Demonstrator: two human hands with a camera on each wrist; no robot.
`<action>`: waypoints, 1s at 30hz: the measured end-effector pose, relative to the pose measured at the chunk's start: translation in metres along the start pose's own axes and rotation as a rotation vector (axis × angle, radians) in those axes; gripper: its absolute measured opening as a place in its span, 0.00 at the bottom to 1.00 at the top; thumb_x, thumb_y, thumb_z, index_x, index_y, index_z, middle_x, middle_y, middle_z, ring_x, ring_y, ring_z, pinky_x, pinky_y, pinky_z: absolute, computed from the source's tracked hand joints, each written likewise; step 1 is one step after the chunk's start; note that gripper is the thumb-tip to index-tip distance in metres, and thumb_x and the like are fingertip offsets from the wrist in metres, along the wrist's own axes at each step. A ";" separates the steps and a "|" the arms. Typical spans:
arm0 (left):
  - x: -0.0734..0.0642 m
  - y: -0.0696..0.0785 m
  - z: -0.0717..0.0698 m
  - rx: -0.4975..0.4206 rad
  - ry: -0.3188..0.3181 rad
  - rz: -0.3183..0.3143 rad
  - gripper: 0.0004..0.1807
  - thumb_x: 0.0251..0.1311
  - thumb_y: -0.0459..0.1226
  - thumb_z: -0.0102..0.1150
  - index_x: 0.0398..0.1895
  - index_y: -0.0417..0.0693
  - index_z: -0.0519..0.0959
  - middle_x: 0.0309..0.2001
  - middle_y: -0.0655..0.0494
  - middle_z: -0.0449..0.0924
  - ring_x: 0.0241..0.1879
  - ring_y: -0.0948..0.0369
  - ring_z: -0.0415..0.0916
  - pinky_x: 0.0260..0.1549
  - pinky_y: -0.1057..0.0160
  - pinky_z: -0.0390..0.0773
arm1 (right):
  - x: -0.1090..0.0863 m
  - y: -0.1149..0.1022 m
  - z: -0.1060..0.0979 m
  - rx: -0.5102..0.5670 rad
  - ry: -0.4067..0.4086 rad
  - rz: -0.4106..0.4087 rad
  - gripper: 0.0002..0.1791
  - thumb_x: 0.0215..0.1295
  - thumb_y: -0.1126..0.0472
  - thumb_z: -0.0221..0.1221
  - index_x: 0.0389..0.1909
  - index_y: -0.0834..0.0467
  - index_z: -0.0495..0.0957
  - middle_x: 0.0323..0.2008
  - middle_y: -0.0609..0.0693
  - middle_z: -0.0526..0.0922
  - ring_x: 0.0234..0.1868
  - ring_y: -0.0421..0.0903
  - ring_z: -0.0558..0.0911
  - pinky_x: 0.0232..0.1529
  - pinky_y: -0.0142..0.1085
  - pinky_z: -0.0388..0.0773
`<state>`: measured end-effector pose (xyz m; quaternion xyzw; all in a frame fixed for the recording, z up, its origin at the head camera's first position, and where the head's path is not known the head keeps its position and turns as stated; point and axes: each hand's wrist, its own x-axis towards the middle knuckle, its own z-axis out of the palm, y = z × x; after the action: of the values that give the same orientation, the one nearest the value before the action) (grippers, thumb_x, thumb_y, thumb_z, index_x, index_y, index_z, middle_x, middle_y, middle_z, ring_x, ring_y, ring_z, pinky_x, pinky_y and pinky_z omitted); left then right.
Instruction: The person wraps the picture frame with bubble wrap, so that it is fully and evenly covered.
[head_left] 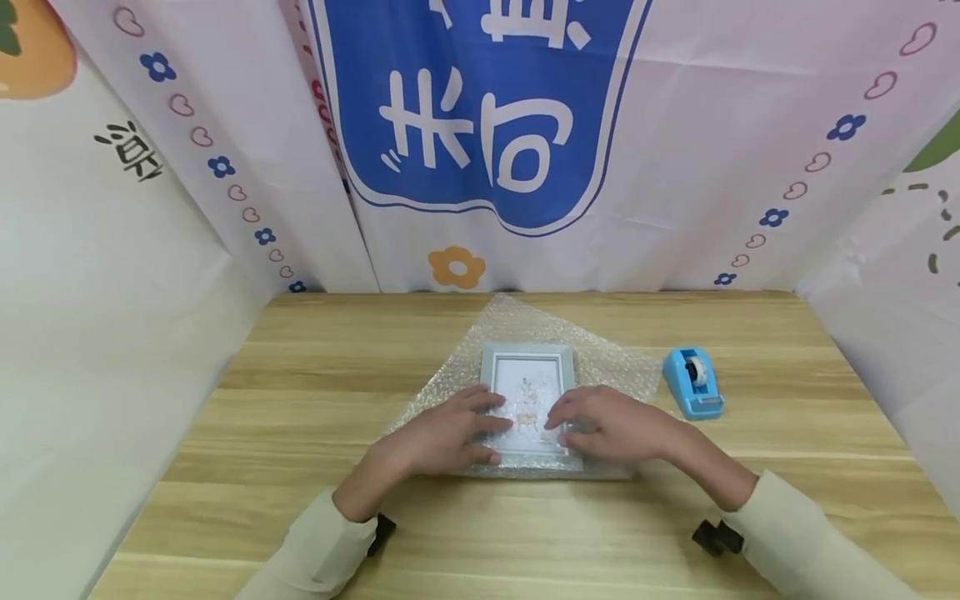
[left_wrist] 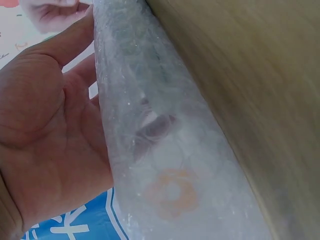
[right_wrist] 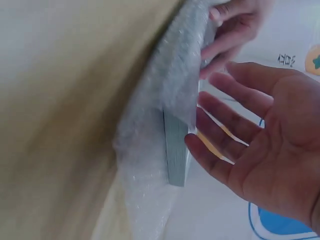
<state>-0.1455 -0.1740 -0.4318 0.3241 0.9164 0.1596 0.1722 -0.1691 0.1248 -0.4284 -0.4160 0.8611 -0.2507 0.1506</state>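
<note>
A picture frame [head_left: 527, 350] with a pale grey border and a light print lies face up on a sheet of bubble wrap [head_left: 618, 364]. The wrap's near edge is folded up over the frame's lower part. My left hand [head_left: 450, 432] lies on the frame's left side, fingers spread and resting on the wrapped part. From the right, my right hand [head_left: 617, 425] reaches over the other side with loosely bent fingertips on the wrap. In the right wrist view the frame's side [right_wrist: 175, 155] shows bare below the folded bubble wrap [right_wrist: 180, 75].
A blue tape dispenser [head_left: 693, 383] with a roll of clear tape stands right of the wrap on the wooden table [head_left: 315, 400]. Printed white cloth [head_left: 675, 167] hangs behind the table's far edge and along both sides.
</note>
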 end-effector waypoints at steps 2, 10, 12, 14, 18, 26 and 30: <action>0.000 -0.001 0.001 -0.009 0.002 0.001 0.28 0.71 0.47 0.69 0.71 0.48 0.81 0.81 0.45 0.68 0.84 0.38 0.55 0.81 0.38 0.61 | 0.004 0.006 -0.004 0.045 0.018 -0.005 0.14 0.78 0.57 0.62 0.58 0.55 0.87 0.58 0.50 0.89 0.61 0.54 0.87 0.63 0.56 0.84; 0.001 -0.002 0.004 -0.022 -0.010 -0.013 0.28 0.72 0.48 0.68 0.72 0.52 0.81 0.81 0.48 0.67 0.85 0.40 0.52 0.81 0.38 0.61 | 0.021 0.031 -0.015 0.272 0.100 0.030 0.20 0.77 0.60 0.64 0.65 0.62 0.82 0.62 0.59 0.86 0.61 0.57 0.86 0.62 0.50 0.87; 0.001 -0.002 0.004 -0.022 -0.008 -0.012 0.27 0.72 0.48 0.68 0.71 0.52 0.81 0.81 0.48 0.67 0.85 0.40 0.52 0.81 0.38 0.61 | 0.027 0.035 -0.018 0.304 0.125 0.037 0.22 0.76 0.61 0.65 0.66 0.63 0.81 0.63 0.60 0.85 0.62 0.58 0.85 0.63 0.50 0.86; 0.000 -0.002 0.004 -0.022 -0.009 -0.013 0.27 0.72 0.48 0.68 0.72 0.52 0.81 0.81 0.48 0.67 0.85 0.40 0.52 0.81 0.38 0.61 | 0.033 0.039 -0.022 0.322 0.151 0.043 0.24 0.75 0.60 0.66 0.67 0.64 0.80 0.64 0.61 0.85 0.63 0.59 0.85 0.64 0.52 0.85; 0.000 -0.003 0.003 -0.022 -0.007 -0.009 0.28 0.72 0.48 0.68 0.71 0.52 0.81 0.81 0.48 0.68 0.85 0.40 0.53 0.81 0.39 0.61 | 0.045 0.045 -0.032 0.344 0.194 0.064 0.26 0.74 0.60 0.67 0.69 0.64 0.78 0.67 0.64 0.82 0.67 0.61 0.83 0.66 0.57 0.83; -0.001 -0.003 0.002 -0.028 -0.002 -0.007 0.28 0.72 0.49 0.68 0.72 0.52 0.81 0.81 0.49 0.68 0.85 0.41 0.53 0.81 0.39 0.61 | 0.071 0.062 -0.046 0.318 0.241 0.123 0.31 0.74 0.57 0.67 0.74 0.63 0.74 0.72 0.65 0.78 0.73 0.65 0.77 0.72 0.62 0.76; 0.000 -0.003 0.001 -0.022 0.000 -0.006 0.28 0.71 0.49 0.68 0.72 0.53 0.81 0.81 0.49 0.68 0.85 0.42 0.53 0.81 0.40 0.62 | 0.084 0.070 -0.050 0.313 0.253 0.147 0.34 0.73 0.56 0.67 0.76 0.61 0.73 0.75 0.63 0.76 0.76 0.65 0.74 0.75 0.61 0.73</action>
<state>-0.1467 -0.1765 -0.4339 0.3193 0.9157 0.1689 0.1761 -0.2883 0.1111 -0.4307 -0.2889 0.8516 -0.4199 0.1221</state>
